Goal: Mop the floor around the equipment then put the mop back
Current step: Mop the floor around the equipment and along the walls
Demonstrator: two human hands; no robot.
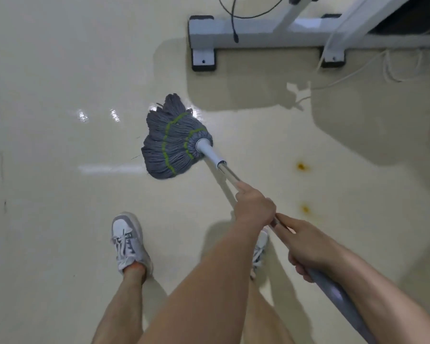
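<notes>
Two bare forearms reach down from the bottom edge, both hands closed around the mop handle (230, 174). The left hand (255, 207) is wrapped round the metal shaft lower down, index finger laid along it; the right hand (308, 247) grips the grey upper section just behind. The mop head (171, 140) (grey strands banded with green) is pressed flat on the glossy cream floor (60, 70), fanned out to the left, near the white metal base of the equipment (256, 33) but apart from it. A black cable (232, 18) hangs over that base, and pale cords (392, 68) lie beside it. A white sneaker (128, 240) is planted left of the arms. Two small yellowish marks (301, 166), possibly stains, are seen on the floor right of the handle.
</notes>
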